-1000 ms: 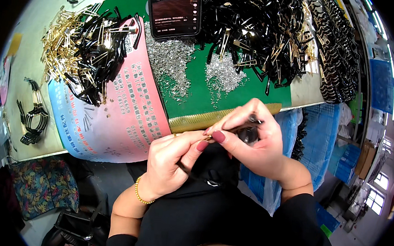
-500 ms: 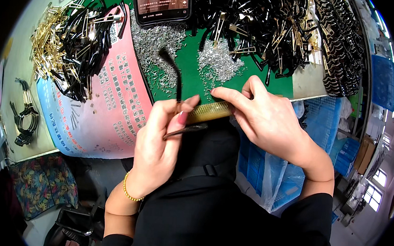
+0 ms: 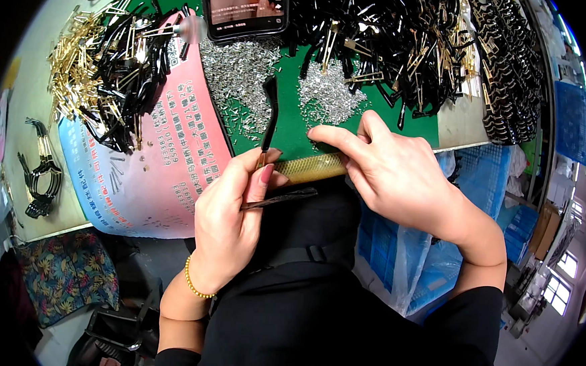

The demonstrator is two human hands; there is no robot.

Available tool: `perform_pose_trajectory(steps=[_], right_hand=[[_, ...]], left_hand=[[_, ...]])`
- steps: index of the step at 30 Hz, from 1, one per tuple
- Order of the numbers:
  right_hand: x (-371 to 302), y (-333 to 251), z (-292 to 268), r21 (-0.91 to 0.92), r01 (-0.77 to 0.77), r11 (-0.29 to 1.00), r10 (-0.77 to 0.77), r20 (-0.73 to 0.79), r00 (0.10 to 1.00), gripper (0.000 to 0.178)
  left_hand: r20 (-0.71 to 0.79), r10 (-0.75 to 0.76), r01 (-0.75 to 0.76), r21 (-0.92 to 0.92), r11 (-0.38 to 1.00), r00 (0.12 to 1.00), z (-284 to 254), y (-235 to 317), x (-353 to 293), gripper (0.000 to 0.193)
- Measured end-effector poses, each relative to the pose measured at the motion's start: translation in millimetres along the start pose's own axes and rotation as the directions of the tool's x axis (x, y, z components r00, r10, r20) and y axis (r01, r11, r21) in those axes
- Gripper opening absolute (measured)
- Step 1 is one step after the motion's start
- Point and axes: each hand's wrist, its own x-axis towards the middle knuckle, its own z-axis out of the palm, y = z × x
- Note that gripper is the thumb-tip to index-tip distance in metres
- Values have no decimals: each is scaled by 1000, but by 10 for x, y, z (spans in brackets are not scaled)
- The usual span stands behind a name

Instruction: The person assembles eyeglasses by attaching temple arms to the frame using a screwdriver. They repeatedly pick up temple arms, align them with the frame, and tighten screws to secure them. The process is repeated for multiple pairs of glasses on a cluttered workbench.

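Observation:
My left hand [image 3: 228, 202] is closed around dark eyeglass temples. One black temple [image 3: 270, 114] stands nearly upright above the fingers. Another dark temple [image 3: 285, 198] points right from below the thumb. My right hand [image 3: 401, 173] is over the table's near edge, with its index finger stretched to the green mat [image 3: 288, 95] and the other fingers curled under. The fingertip is just below a pile of small silver metal pins [image 3: 328, 94]; whether it touches a pin is too small to tell. A gold patterned strip [image 3: 317, 169] runs along the edge between my hands.
A larger heap of silver pins [image 3: 243, 66] lies below a phone [image 3: 245, 5]. Black and gold temples are piled at left [image 3: 112, 64] and at back right [image 3: 395, 42]. A pink and blue printed sheet [image 3: 152, 174] covers the left side. Blue crates [image 3: 436, 259] stand below right.
The upright temple in my left hand has turned so its tip leans right instead of left. The lower temple extends a little further right. My right hand stays nearly in place.

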Motion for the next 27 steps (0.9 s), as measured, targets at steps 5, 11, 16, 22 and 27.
perform_pose_trajectory(steps=[5,11,16,22,27], right_hand=[[53,-96,-38,565,-29,824,-31,95,995,45],[167,-324,-300,825,-481,298,-46,516,856,46],[199,-318,-290,812,-487,323,-24,521,853,46],[107,-247,-269,788,-611,-80,-79,606,792,55],[-36,-288,31,218,66,974,-60,-35,998,61]], left_hand=[[-16,30,-29,48,998,999,9,-25,17,20],[-31,88,-86,66,994,996,23,-45,28,21],[-68,302,-270,293,917,951,81,-134,29,25],[-12,534,-472,448,759,846,81,-292,60,34],[-7,529,-460,483,745,849,61,-136,114,34]])
